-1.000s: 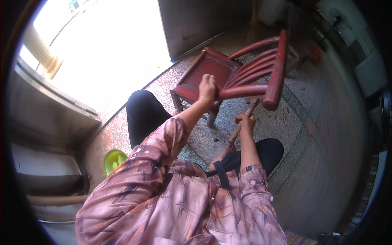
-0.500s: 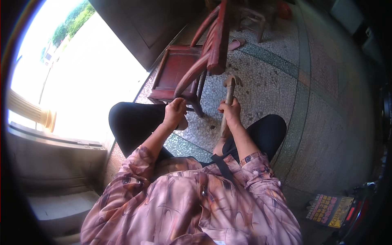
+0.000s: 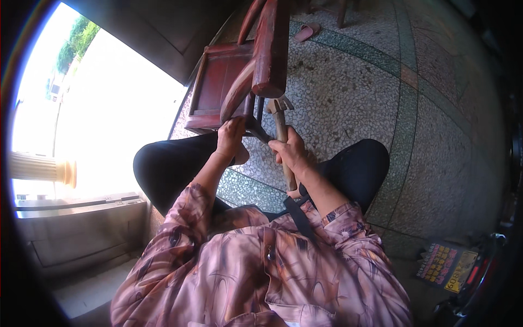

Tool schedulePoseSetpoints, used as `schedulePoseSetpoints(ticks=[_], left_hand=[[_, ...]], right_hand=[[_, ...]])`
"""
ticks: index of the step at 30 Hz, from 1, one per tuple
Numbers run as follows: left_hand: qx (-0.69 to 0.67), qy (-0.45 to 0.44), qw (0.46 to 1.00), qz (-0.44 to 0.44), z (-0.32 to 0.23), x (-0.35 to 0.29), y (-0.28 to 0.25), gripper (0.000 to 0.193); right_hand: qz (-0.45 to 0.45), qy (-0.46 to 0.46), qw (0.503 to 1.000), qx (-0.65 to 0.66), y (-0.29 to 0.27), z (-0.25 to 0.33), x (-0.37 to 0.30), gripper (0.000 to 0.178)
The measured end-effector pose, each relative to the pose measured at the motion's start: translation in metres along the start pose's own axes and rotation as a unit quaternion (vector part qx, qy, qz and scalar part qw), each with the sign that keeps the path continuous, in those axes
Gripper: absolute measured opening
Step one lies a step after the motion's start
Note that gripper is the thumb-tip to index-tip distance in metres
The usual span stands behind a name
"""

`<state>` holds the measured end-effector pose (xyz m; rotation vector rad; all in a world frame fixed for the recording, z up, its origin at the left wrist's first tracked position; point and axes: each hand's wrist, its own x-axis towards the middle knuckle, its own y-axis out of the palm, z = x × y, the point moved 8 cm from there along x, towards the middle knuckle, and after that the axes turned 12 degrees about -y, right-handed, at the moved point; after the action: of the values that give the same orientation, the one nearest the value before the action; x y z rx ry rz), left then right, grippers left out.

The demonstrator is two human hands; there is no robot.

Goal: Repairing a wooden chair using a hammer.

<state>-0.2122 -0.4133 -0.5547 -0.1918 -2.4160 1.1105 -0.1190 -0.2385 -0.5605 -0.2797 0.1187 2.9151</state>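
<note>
A dark red wooden chair [image 3: 224,82] stands in front of me, its seat and slanting curved rails in view. My left hand [image 3: 231,137] is closed on the chair's near edge, where a curved rail meets the seat frame. Whether those fingers also pinch something small is hidden. A hammer [image 3: 280,124] with a claw-shaped head is held by its wooden handle in my right hand [image 3: 294,150]. Its head points up and away, just beside the chair's near leg and below the thick red top rail. The handle's lower end hangs between my knees.
Speckled stone floor [image 3: 338,82] with green bands spreads around the chair. A pink slipper [image 3: 306,32] lies farther off. To the left is a bright doorway, with a dark door panel [image 3: 158,32] behind the chair. A vehicle with a yellow plate [image 3: 456,270] is at the lower right.
The hammer and my right hand have moved left, closer to the chair. My left hand stays at the chair's edge. The view has shifted, so chair and slipper sit higher and farther left.
</note>
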Motion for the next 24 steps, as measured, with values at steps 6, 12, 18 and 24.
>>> schedulePoseSetpoints(ticks=[6, 12, 18, 24], left_hand=[[0.018, -0.021, 1.000, 0.003, 0.000, 0.002, 0.003, 0.018], [-0.034, -0.085, 0.996, 0.011, 0.004, 0.005, 0.003, 0.018], [-0.003, -0.065, 0.998, 0.023, 0.014, 0.008, 0.015, 0.017], [0.017, -0.084, 0.996, 0.028, 0.007, 0.010, 0.016, 0.017]], right_hand=[[0.028, -0.033, 0.998, -0.037, 0.013, -0.005, -0.002, 0.031], [0.028, -0.041, 0.998, -0.049, 0.016, -0.006, 0.000, 0.030], [0.036, -0.036, 0.998, -0.026, 0.018, -0.001, -0.001, 0.028], [0.040, -0.045, 0.998, -0.034, 0.018, -0.004, 0.000, 0.028]])
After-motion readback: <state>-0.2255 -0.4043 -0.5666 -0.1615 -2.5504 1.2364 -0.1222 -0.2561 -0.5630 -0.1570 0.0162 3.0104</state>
